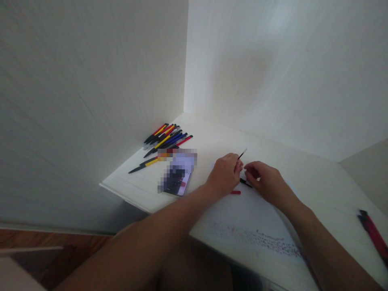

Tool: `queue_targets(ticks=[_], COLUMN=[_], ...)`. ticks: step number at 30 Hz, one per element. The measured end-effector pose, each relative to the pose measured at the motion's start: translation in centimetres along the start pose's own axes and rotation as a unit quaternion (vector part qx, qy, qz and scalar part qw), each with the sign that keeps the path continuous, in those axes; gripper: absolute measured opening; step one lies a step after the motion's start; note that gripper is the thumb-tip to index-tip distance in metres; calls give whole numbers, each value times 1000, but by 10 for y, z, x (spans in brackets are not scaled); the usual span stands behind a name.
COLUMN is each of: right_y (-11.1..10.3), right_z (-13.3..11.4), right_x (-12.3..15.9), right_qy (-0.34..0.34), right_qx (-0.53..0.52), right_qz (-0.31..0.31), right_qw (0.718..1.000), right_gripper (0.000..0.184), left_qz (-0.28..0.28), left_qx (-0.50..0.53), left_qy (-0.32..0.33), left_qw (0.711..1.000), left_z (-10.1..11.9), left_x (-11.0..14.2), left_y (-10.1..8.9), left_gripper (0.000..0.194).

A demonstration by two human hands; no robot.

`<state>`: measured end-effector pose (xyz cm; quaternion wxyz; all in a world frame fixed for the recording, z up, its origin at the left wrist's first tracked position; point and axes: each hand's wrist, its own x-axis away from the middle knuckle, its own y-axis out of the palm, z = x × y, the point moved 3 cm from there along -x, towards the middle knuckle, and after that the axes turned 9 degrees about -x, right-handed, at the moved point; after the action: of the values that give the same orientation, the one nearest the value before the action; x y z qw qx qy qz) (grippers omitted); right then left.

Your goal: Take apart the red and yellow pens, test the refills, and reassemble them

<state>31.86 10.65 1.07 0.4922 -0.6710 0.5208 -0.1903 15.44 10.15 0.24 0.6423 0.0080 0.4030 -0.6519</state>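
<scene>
My left hand (226,173) is closed, its fingertips pinching a thin pen refill (242,154) that points up and to the right, dark with a pale end. Close to its right, my right hand (263,180) curls with thumb and forefinger brought together; whatever is between them is too small to make out. A black pen part (245,183) lies below and between the two hands. Near my left wrist rests a red pen part (235,192), partly hidden. Both hands are over a sheet of white paper (245,212) with rows of small dark and reddish marks along its near edge.
Several red, yellow, blue and black pens (166,139) lie piled at the table's left. A phone (178,173), partly blurred, sits in front of them. Red-and-black pens (374,234) lie at the far right. Pale walls (242,60) border the white table (209,133).
</scene>
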Motion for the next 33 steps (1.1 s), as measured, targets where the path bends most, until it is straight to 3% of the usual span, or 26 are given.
queue_targets(ticks=[7, 12, 15, 18, 24, 33], right_y=[1, -2, -6, -6, -4, -9], right_z=[3, -1, -5, -6, 0, -7], right_x=[1, 1, 1, 1, 1, 0], right_qy=[65, 121, 126, 121, 122, 104], right_qx=[-180, -396, -460, -490, -500, -444], right_qz=[33, 84, 119, 126, 139, 137], right_qw=[981, 906, 871, 854, 846, 879], right_gripper=[15, 21, 23, 22, 19, 18], left_qz=[4, 15, 12, 15, 33, 30], left_qx=[-7, 9, 34, 38, 37, 27], left_qy=[-24, -29, -22, -19, -11, 19], left_qw=[1000, 999, 999, 999, 999, 999], left_z=[-2, -3, -3, -6, -8, -3], left_x=[1, 1, 2, 2, 2, 1], left_y=[2, 1, 2, 6, 7, 5], left_gripper=[24, 28, 31, 33, 32, 31])
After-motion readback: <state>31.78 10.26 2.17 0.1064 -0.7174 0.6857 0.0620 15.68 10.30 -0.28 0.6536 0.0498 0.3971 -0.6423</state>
